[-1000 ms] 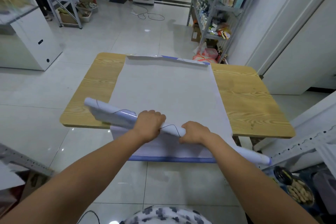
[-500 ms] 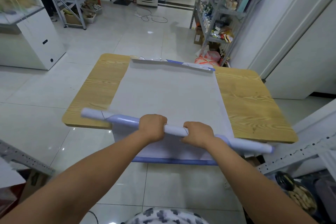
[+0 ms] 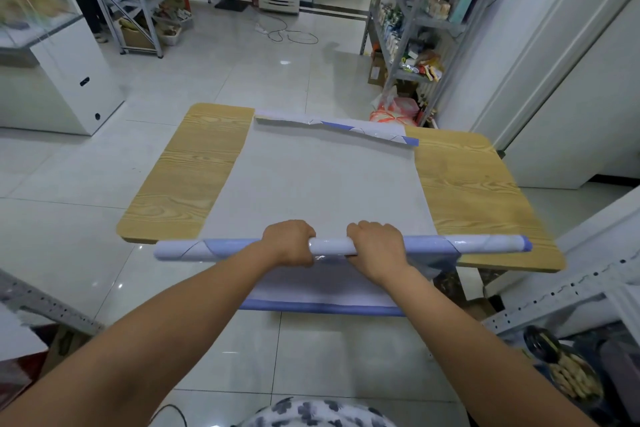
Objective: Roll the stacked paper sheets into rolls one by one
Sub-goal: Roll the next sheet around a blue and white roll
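A long white-and-lilac paper roll (image 3: 332,246) lies level across the near edge of the wooden table (image 3: 474,191). My left hand (image 3: 289,241) grips it left of centre and my right hand (image 3: 375,244) grips it right of centre, fingers curled over the top. Beneath the roll, the stacked paper sheets (image 3: 322,180) lie flat over the middle of the table, their near edge hanging down past the table with a blue border. The far edge of the stack (image 3: 346,126) curls up slightly.
Metal shelving (image 3: 412,28) with goods stands behind the table on the right, a red bag (image 3: 394,111) at its foot. A white freezer cabinet (image 3: 59,80) stands at left. A perforated metal rail (image 3: 561,291) and a jar of snacks (image 3: 568,374) are at near right.
The roll was tilted, its left end raised; it has swung level and now runs parallel to the table's near edge. Both hands kept their grip.
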